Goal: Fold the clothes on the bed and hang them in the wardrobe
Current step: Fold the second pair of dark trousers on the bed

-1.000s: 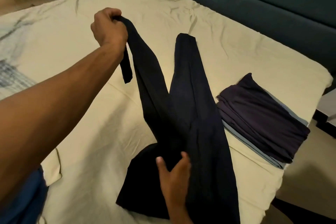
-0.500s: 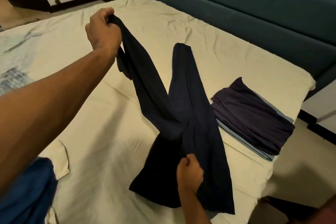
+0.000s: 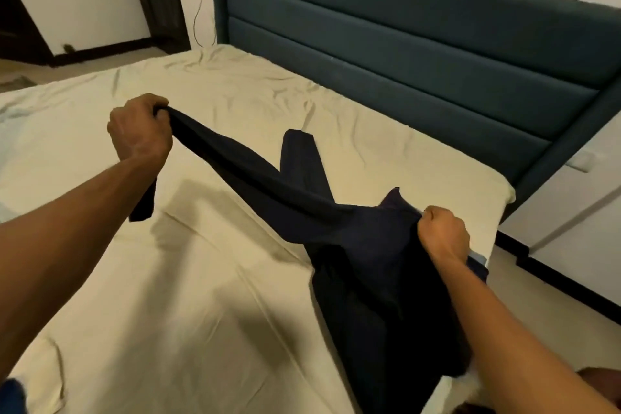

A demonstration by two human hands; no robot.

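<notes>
1. I count two hands in my view. The left hand (image 3: 139, 126) is curled into a fist around one end of a dark pair of trousers (image 3: 353, 239), held up above the sheet.
2. The right hand (image 3: 443, 233) is also fisted — it grips the cloth near the wide part of the garment, close to the right edge of the bed (image 3: 161, 279).
3. One garment is in the hands: the cloth is stretched in a taut band between the two fists, running from upper left down to lower right.
4. I count two legs on it. One runs up to the left fist; the other leg (image 3: 300, 158) lies flat on the sheet, pointing toward the headboard (image 3: 403, 54), its end free of both hands.
5. A short dark flap (image 3: 144, 203) hangs below my left forearm; whether it touches the sheet I cannot tell.
6. The wide part of the trousers drapes below the right fist and falls over the bed's right edge.
7. One stack of folded clothes (image 3: 395, 200) sits behind the held cloth — only a dark corner and a pale sliver by my right wrist show, so I cannot count its pieces.
8. One cream sheet covers the bed, creased; one dark padded headboard stands behind it.
</notes>
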